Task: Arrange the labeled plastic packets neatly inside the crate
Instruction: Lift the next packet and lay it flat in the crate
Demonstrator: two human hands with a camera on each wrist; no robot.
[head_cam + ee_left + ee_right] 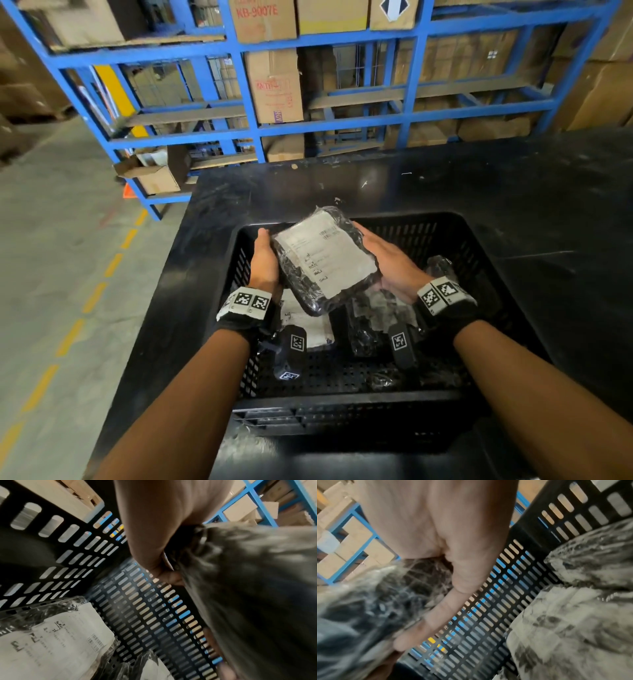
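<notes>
The packet (pixel 325 258), black goods sealed in clear plastic with a white printed label facing up, is held in the air over the black slotted crate (pixel 428 228), tilted so its far end rides higher than the near end. The left hand (pixel 265 260) grips the packet's left edge, thumb up on top near the far corner and fingers wrapped underneath. The right hand (pixel 390 263) cups the opposite edge, palm against the side and fingers curled below, so the packet is clamped between the two hands. From the left wrist view the packet (pixel 248 588) is a blurred dark mass right against the left hand (pixel 154 527); the right wrist view shows the same, with the right hand's fingers (pixel 447 609) laid along the packet (pixel 359 608).

Down inside the crate, more labeled packets (pixel 308 322) lie loosely on the perforated floor, some overlapping, at differing angles. One of them (pixel 56 639) lies label-up near the crate's left wall (pixel 51 547).

The crate sits on a black table (pixel 513 178). Beyond the crate stands blue shelving (pixel 342 37) loaded with cardboard boxes (pixel 274 85).
</notes>
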